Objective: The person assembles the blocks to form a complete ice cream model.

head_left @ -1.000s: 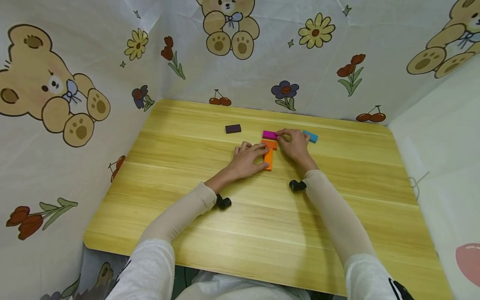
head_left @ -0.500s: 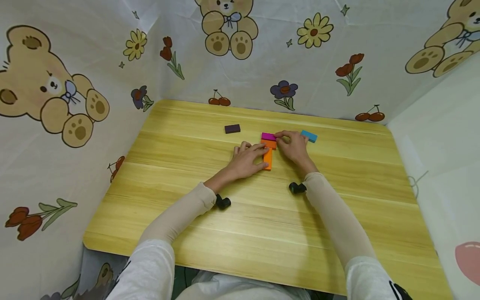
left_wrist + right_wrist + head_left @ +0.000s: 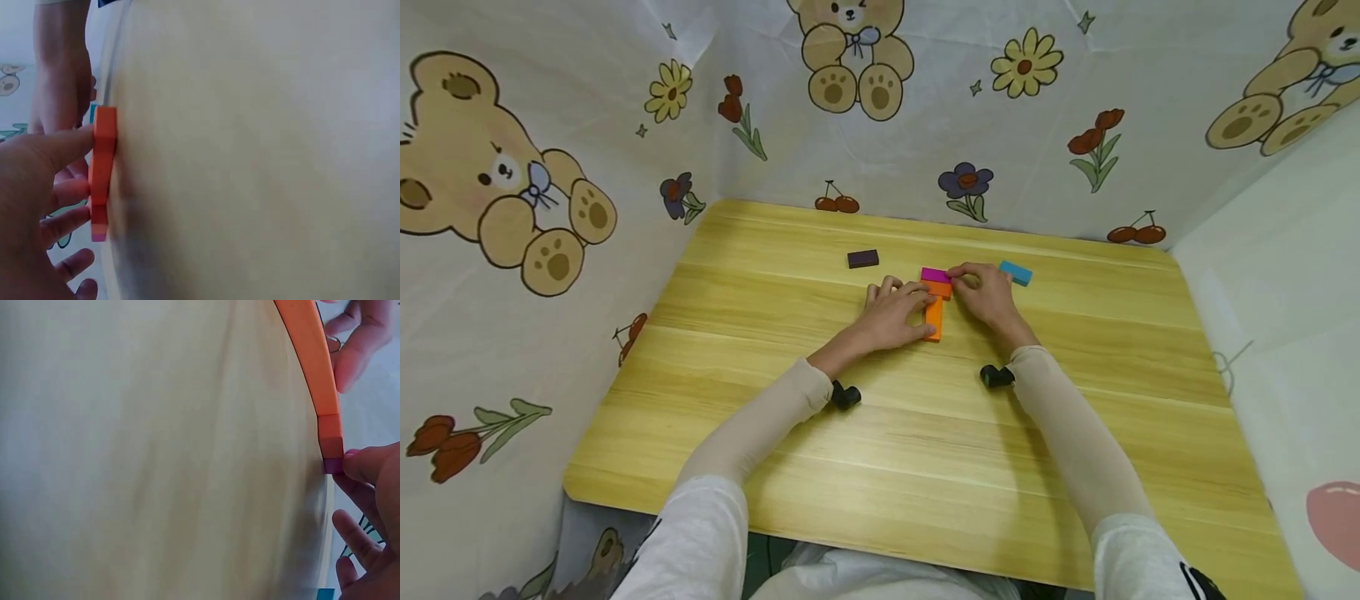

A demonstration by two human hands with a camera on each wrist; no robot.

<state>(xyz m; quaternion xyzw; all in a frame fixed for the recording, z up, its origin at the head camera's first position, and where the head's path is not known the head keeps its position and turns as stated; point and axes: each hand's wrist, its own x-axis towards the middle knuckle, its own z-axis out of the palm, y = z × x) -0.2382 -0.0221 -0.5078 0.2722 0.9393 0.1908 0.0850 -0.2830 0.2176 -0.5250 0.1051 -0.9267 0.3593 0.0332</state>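
Note:
In the head view, a long orange block (image 3: pixel 933 320) lies lengthwise toward the person, and a second orange block (image 3: pixel 937 289) sits crosswise at its far end. A magenta block (image 3: pixel 935 274) lies parallel against the far side of that crosswise block. My left hand (image 3: pixel 891 317) rests its thumb and extended fingertips along the left side of the orange blocks. With thumb and forefinger, my right hand (image 3: pixel 988 294) pinches the right end of the magenta block, also seen as a small purple end (image 3: pixel 334 465) in the right wrist view.
A dark brown block (image 3: pixel 862 259) lies to the left on the wooden table (image 3: pixel 880 467). Behind my right hand's fingers lies a blue block (image 3: pixel 1016 272). Black wrist cameras (image 3: pixel 997 377) hang under both forearms. A printed cloth (image 3: pixel 910 150) rises behind the table's far edge.
The magenta block has shifted toward the person, closing the gap to the crosswise orange block. My right hand has moved slightly with it. The left hand has stayed almost still.

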